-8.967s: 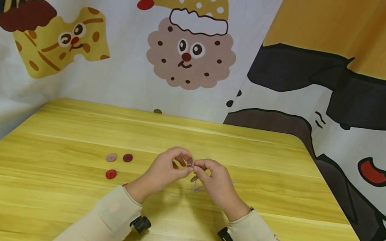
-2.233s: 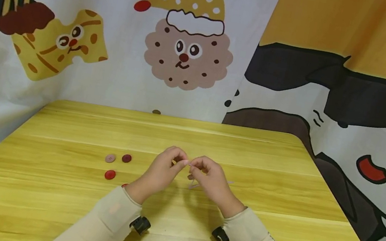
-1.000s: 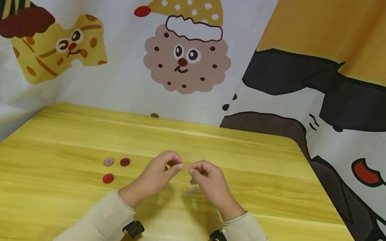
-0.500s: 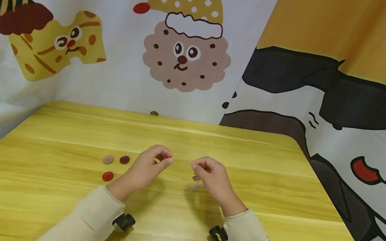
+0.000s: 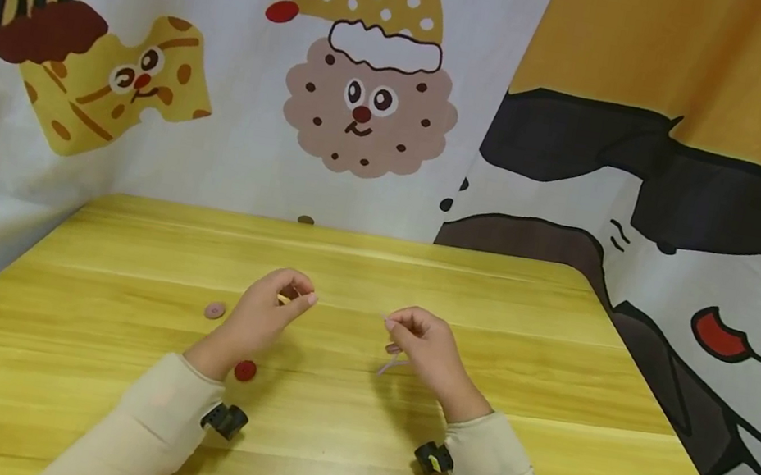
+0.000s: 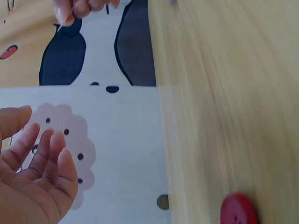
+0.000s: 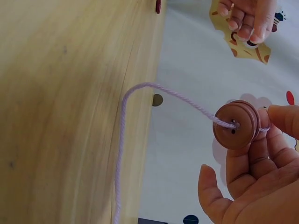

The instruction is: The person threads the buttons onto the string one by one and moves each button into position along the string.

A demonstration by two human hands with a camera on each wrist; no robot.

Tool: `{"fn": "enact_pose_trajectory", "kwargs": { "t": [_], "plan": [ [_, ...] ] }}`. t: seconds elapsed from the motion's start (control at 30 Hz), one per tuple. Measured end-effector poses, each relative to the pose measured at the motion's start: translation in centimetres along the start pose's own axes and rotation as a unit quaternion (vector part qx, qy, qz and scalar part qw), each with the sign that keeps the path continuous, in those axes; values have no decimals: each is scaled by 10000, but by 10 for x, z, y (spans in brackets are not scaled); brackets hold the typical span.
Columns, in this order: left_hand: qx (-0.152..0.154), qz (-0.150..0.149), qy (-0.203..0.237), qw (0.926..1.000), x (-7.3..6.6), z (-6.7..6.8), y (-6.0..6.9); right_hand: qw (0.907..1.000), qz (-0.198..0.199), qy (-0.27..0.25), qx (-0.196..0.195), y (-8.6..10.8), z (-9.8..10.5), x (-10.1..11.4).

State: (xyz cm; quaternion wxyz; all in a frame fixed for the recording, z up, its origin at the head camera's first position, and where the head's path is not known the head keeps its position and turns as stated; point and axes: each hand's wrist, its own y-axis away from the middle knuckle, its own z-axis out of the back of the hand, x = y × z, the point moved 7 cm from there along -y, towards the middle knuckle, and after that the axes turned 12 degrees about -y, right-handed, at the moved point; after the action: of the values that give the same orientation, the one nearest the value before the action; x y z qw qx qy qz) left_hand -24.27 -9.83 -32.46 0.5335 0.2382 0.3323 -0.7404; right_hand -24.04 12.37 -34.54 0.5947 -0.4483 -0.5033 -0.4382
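Observation:
My right hand (image 5: 433, 354) pinches a lilac cord (image 7: 122, 140) between thumb and forefinger. Brownish-pink buttons (image 7: 232, 125), stacked face to face, are threaded on that cord beside the fingertips, and the cord's long end trails down from them in the right wrist view. To the left, my left hand (image 5: 260, 318) hovers above the table with its fingers loosely bent and nothing between them; the left wrist view shows its palm (image 6: 37, 186) bare. A red button (image 5: 245, 370) lies near the left wrist, and a pale pink button (image 5: 214, 310) lies left of that hand.
The yellow wood-grain table (image 5: 330, 462) reaches back to a hanging cloth (image 5: 228, 163) printed with cartoon figures. Black wrist cameras sit at both cuffs.
My left hand has come away from my right hand, moving left over the buttons; the dark red one beside the pink one is no longer seen there. My right hand keeps its pinch on the cord.

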Motion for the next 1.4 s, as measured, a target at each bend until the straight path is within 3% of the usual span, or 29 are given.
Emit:
{"fn": "enact_pose_trajectory", "kwargs": {
  "t": [0.27, 0.43, 0.57, 0.8, 1.4],
  "plan": [
    [31, 541, -263, 9982, 23, 15, 0, 10000, -70, -49, -14, 0, -1, -3],
    [-7, 464, -251, 9986, 30, 24, -1, 9999, -81, -93, 38, 0, -1, -3],
    [164, 433, -331, 9984, 36, 29, -1, 9999, -132, -14, -20, 1, 1, -4],
    [618, 742, -483, 9942, 53, 38, 5, 9998, -210, 52, -30, 1, 1, -4],
    [1232, 510, -931, 9867, 76, 49, 21, 9999, -131, -23, 44, 0, 5, 1]
  ]
}}
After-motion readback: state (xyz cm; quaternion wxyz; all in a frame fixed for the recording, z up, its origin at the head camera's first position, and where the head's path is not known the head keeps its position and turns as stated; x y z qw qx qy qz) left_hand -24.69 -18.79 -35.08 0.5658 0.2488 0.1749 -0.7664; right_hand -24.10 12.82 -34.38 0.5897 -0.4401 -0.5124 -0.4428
